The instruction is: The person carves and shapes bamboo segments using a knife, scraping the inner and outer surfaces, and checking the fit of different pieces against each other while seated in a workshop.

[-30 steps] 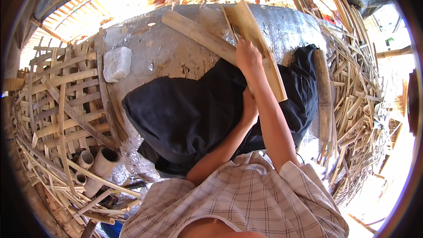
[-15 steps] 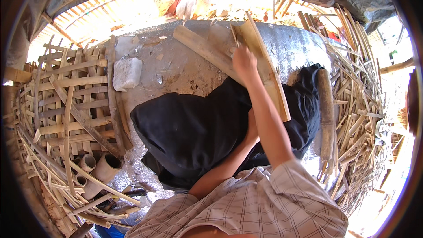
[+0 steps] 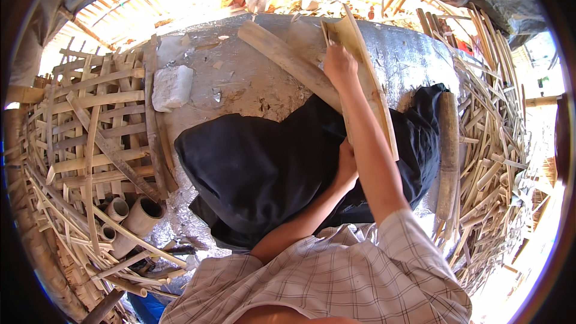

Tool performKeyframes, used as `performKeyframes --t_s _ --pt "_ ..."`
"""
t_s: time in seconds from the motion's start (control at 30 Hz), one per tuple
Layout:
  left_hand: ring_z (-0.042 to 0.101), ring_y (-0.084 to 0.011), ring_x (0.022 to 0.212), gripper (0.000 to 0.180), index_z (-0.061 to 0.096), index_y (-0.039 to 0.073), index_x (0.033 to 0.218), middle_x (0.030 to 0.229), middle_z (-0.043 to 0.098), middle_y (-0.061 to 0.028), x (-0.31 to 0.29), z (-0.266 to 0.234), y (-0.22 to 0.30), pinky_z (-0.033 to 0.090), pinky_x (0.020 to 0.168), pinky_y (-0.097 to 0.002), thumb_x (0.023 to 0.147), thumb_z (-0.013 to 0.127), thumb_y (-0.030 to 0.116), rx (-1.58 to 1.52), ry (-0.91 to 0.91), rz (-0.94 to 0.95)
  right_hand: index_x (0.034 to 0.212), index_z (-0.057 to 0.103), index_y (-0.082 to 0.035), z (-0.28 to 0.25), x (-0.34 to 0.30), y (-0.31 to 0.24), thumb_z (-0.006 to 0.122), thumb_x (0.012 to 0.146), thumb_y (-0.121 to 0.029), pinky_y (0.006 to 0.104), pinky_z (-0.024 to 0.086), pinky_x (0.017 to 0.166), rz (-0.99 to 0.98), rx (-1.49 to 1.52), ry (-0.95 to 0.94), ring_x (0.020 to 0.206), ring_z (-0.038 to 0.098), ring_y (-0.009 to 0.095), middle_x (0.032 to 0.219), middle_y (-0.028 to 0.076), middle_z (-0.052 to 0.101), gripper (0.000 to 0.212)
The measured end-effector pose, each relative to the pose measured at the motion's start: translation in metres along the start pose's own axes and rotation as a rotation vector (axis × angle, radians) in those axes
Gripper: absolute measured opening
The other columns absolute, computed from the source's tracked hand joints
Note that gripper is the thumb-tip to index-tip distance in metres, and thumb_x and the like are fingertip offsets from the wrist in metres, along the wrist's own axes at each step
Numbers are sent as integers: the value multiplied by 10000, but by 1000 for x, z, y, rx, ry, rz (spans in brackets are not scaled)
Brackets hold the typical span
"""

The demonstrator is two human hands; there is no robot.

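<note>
A split half of bamboo (image 3: 373,93) lies hollow side up, slanting across my lap, its lower end over black cloth (image 3: 252,168). My left hand (image 3: 347,165) is closed at its lower left edge; my right forearm hides some of those fingers. Farther up, my right hand (image 3: 341,65) makes a fist over the trough's left edge. A thin strip or blade shows just above that fist, too small to name. Another bamboo length (image 3: 288,60), rounded side up, leans against the split half from the left.
A whitish block (image 3: 172,88) stands on the dusty ground to the left, beside a woven bamboo lattice (image 3: 108,108). Hollow bamboo tubes (image 3: 144,216) sit below it. On the right are a bamboo pole (image 3: 447,156) and a heap of bamboo strips (image 3: 489,162).
My right hand has moved slightly up and to the right along the split bamboo. The view has shifted a little; my left hand stays at the lower end.
</note>
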State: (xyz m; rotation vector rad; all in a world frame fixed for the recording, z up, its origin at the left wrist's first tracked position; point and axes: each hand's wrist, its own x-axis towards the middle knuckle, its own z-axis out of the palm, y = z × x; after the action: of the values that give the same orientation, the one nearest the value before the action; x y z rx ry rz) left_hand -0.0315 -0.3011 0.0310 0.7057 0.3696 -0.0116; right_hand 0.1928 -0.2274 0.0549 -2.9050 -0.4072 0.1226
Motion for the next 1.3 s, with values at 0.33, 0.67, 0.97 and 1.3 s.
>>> performKeyframes --t_s 0.33,0.67,0.97,1.3 --pt "666 -145 1012 334 578 -7 1272 1119 701 -92 10 -26 -44 551 816 -325 1002 657 174 78 -72 76 1297 628 21 -13 -44 -24 554 960 -82 467 604 849 179 -6 -164 1068 721 385 1154 237 725 360" --pt "677 -178 1018 463 547 -8 1325 1143 695 -115 9 -11 -28 553 827 -328 961 707 228 254 54 197 1155 650 82 -39 -116 -12 534 935 -34 484 603 789 48 -102 -32 975 740 397 1011 266 737 274" --pt "678 -162 1050 507 570 -48 1302 1160 717 -148 4 4 -15 551 859 -317 885 772 158 72 49 53 1181 718 -20 10 66 -10 516 981 -130 495 598 883 94 -188 -106 1129 705 372 1224 222 711 304" --pt "656 -165 1110 497 530 -18 1364 1217 683 -143 14 -16 -37 535 898 -317 952 706 197 238 -41 149 1188 559 108 -2 -88 -9 545 916 1 505 596 817 71 -109 30 938 730 425 993 284 725 292"
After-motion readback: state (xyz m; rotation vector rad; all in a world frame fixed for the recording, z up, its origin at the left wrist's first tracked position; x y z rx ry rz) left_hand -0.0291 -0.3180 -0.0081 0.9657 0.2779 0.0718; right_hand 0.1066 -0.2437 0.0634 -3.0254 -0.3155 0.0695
